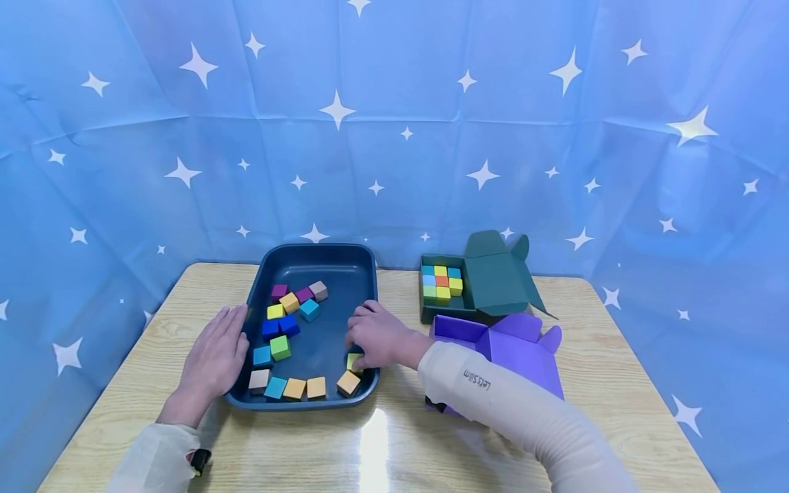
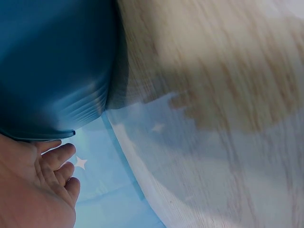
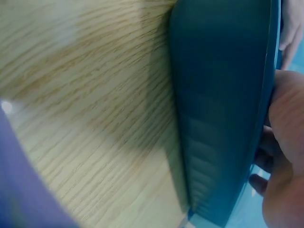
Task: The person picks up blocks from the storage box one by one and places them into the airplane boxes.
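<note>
A dark blue tray (image 1: 333, 263) holds several coloured wooden cubes, mostly along its left and near sides. My left hand (image 1: 212, 352) rests against the tray's left rim, its fingers extended; the left wrist view shows the fingers by the rim. Over the right rim reaches my right hand (image 1: 379, 335), its fingers bent down inside the tray. A yellow cube (image 1: 353, 361) lies at its thumb, partly covered; whether the fingers pinch it is hidden. Just nearer sits an orange cube (image 1: 348, 383). To the left stands a green cube (image 1: 280, 348).
At the back right a dark green box (image 1: 425, 311), lid open, holds several cubes in rows. An open purple box (image 1: 524, 356) stands in front of it, partly behind my right sleeve (image 1: 493, 383). A blue star-patterned cloth (image 1: 394, 157) hangs behind the wooden table (image 1: 296, 452).
</note>
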Motion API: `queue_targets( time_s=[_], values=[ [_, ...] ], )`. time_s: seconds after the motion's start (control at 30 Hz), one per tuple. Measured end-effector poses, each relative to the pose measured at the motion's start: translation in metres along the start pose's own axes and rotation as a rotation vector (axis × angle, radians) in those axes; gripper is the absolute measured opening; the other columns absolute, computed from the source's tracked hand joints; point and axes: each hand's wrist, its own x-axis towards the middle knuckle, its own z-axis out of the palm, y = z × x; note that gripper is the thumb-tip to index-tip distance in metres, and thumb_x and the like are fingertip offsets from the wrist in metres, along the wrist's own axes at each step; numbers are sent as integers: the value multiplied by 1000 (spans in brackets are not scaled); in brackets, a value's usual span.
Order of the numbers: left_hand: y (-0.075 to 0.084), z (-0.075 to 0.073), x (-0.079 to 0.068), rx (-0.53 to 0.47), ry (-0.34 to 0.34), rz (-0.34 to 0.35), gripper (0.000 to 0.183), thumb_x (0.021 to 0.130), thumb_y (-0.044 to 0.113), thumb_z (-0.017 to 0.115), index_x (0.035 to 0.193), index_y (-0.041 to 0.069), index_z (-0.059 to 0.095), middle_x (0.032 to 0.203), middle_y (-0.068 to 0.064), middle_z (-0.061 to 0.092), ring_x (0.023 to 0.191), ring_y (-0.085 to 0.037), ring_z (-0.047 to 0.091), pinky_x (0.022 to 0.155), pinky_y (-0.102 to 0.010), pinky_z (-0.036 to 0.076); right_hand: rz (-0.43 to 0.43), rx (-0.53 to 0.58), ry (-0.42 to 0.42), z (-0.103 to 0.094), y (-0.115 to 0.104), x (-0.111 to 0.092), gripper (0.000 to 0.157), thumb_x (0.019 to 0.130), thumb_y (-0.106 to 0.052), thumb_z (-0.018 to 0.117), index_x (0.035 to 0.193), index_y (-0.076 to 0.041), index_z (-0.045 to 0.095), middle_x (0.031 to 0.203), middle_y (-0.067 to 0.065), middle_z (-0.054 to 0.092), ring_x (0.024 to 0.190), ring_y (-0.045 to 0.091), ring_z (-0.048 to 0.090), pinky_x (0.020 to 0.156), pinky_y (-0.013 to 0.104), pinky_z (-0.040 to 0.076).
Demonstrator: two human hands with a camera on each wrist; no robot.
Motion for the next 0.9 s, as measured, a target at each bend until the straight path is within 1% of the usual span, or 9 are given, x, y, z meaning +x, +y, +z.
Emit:
queue_targets(
  time_s=[0.27,0.67,0.9],
  values=[
    [1,-1,0,-1,-9,-5,56,105,23,32,155,0,18,157,-25,28,147,-43,19,119,-57,20,26,15,-23,1,-2,1,29,84,-54,69,104,-33,75,112,-11,69,116,15,50,114,42,31],
    [2,-1,0,-5,-6,-11,56,104,23,31,155,1,18,157,-25,28,147,-43,19,119,-58,20,42,7,-41,4,-3,4,32,81,-57,71,102,-32,76,109,-11,69,110,14,49,112,41,32],
    [2,0,0,-3,-6,-7,56,105,23,31,154,0,19,157,-25,28,147,-43,19,119,-58,20,46,23,-57,5,-2,5,26,84,-49,71,103,-32,75,110,-11,68,110,14,49,112,41,33]
  ],
)
